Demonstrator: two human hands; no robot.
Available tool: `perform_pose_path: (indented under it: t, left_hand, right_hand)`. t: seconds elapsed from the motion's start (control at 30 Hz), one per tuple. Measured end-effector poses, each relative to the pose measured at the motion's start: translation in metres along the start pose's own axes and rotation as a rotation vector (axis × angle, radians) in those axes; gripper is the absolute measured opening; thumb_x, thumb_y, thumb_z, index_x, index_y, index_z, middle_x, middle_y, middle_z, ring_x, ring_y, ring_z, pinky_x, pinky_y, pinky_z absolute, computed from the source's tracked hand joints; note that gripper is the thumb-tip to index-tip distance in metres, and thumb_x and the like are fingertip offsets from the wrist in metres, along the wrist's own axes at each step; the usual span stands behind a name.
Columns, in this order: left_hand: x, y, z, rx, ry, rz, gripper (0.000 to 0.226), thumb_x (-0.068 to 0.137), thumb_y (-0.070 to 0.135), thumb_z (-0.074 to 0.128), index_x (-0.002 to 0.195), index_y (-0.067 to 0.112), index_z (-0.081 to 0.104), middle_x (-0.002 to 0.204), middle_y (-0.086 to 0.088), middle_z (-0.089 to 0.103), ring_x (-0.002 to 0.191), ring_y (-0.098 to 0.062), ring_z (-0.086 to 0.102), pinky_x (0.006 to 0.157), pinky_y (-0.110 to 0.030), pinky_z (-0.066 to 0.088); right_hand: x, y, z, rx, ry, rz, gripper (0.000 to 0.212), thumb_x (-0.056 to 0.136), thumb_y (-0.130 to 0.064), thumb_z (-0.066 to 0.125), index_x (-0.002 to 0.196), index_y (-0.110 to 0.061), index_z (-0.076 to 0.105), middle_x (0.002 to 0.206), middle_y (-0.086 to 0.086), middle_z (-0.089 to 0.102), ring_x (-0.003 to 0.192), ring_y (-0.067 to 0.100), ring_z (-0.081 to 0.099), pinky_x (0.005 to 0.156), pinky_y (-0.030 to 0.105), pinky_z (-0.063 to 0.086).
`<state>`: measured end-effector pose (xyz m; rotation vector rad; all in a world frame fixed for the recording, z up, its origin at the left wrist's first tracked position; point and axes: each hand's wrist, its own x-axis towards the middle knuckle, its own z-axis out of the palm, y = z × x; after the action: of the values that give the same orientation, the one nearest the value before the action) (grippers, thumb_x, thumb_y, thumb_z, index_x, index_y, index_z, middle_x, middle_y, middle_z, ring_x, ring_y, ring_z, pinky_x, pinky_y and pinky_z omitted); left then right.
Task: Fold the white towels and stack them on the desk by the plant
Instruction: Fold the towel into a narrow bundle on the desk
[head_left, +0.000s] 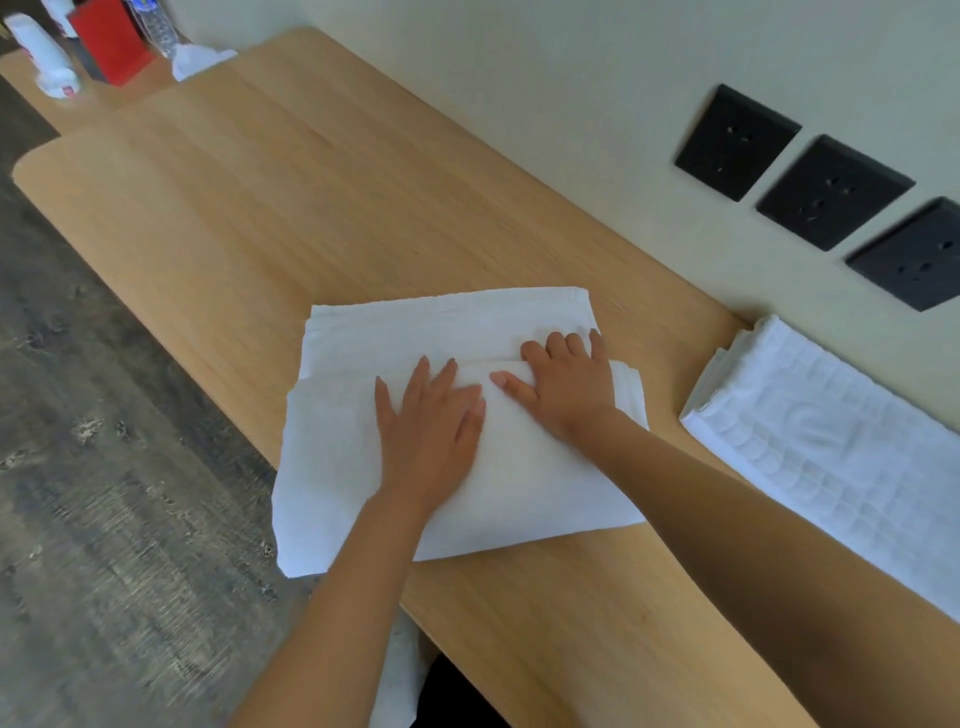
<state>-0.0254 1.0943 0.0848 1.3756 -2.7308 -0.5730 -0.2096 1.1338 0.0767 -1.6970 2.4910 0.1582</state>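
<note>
While viewing through head camera, I am seeing white towel (519, 483) lying folded on desk (260, 208), its near corner overhanging front edge above dark floor (104, 467).
- Left hand (428, 431) pressing flat on soft top layer, fingers straight, gripping nothing.
- Right hand (566, 387) lying across fold edge, pressing, clasping nothing.
- Pale wood grain running towards rounded far corners.
- Second towel (831, 457), waffle-textured, lying beside wall, cut off at right.
- Black sockets (831, 192) sitting on wall above.
- Red box (111, 39) and blurred bottles standing well apart at far end.
</note>
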Motion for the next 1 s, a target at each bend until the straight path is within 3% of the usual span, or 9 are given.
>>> perform_pose_path:
  t: [0.1,0.17,0.27,0.33,0.43,0.57,0.8,1.0]
  left_hand:
    - [-0.015,-0.004,0.013,0.090,-0.058,0.055,0.074,0.084,0.053,-0.013,0.153,0.032,0.004,0.160,0.008,-0.011,0.145,-0.012,-0.018,0.111,-0.047,-0.022]
    - [-0.008,-0.007,0.018,0.093,-0.040,0.027,0.075,0.083,0.051,-0.016,0.153,0.030,0.003,0.160,0.008,-0.010,0.146,-0.011,-0.015,0.113,-0.046,-0.020]
    - [-0.007,-0.005,0.020,0.113,-0.008,0.027,0.074,0.084,0.049,-0.015,0.153,0.029,0.005,0.160,0.008,-0.005,0.147,-0.010,-0.011,0.113,-0.045,-0.018]
    - [-0.010,-0.006,0.020,0.112,-0.014,0.037,0.075,0.082,0.049,-0.014,0.153,0.029,0.004,0.160,0.008,-0.005,0.147,-0.011,-0.011,0.113,-0.044,-0.018]
    - [-0.010,-0.007,0.021,0.128,0.000,0.032,0.076,0.081,0.045,-0.015,0.153,0.028,0.008,0.160,0.008,-0.004,0.147,-0.011,-0.010,0.113,-0.042,-0.018]
    - [-0.010,-0.006,0.023,0.094,0.038,0.017,0.073,0.087,0.044,-0.012,0.152,0.029,0.018,0.160,0.008,0.004,0.147,-0.010,-0.003,0.114,-0.040,-0.017]
    - [-0.011,-0.005,0.023,0.062,0.063,0.018,0.070,0.090,0.046,-0.009,0.151,0.029,0.021,0.160,0.008,0.007,0.148,-0.011,-0.002,0.114,-0.039,-0.018]
    - [-0.010,-0.006,0.025,0.047,0.084,0.032,0.067,0.092,0.045,-0.005,0.151,0.028,0.023,0.160,0.007,0.009,0.148,-0.012,0.000,0.114,-0.040,-0.018]
  right_hand:
    - [-0.003,-0.003,0.000,0.022,0.007,-0.016,0.075,0.090,-0.067,0.006,0.130,-0.022,0.051,0.133,0.003,0.050,0.133,0.024,0.035,0.117,0.048,0.003]
    - [-0.011,-0.012,0.002,0.141,0.083,-0.050,0.062,0.098,-0.052,0.013,0.137,-0.019,0.048,0.146,0.002,0.043,0.145,0.021,0.021,0.118,0.045,-0.003]
    - [-0.042,-0.040,0.004,0.435,0.246,-0.159,0.057,0.099,-0.037,0.017,0.143,-0.012,0.041,0.152,0.004,0.036,0.146,0.020,0.017,0.119,0.040,0.001]
    - [-0.063,-0.056,0.009,0.503,0.135,-0.209,0.058,0.099,-0.038,0.012,0.150,-0.012,0.025,0.158,0.000,0.020,0.147,0.012,0.004,0.120,0.036,-0.001]
    - [-0.077,-0.054,0.020,0.371,0.039,-0.233,0.062,0.096,-0.043,0.000,0.152,-0.018,0.007,0.158,-0.009,-0.002,0.144,0.003,-0.011,0.119,0.033,-0.009]
    - [-0.074,-0.027,0.024,0.263,0.022,-0.176,0.058,0.094,-0.045,-0.005,0.148,-0.024,-0.004,0.158,-0.008,-0.008,0.141,0.002,-0.018,0.116,0.028,-0.016]
    - [-0.077,0.014,0.032,0.241,0.076,0.027,0.059,0.096,-0.049,0.002,0.150,-0.028,-0.005,0.157,-0.007,-0.014,0.144,0.008,-0.019,0.117,0.030,-0.015]
    - [-0.075,0.023,0.030,0.261,0.069,0.101,0.067,0.092,-0.053,0.000,0.150,-0.021,-0.008,0.156,-0.005,-0.018,0.141,0.007,-0.024,0.115,0.030,-0.019]
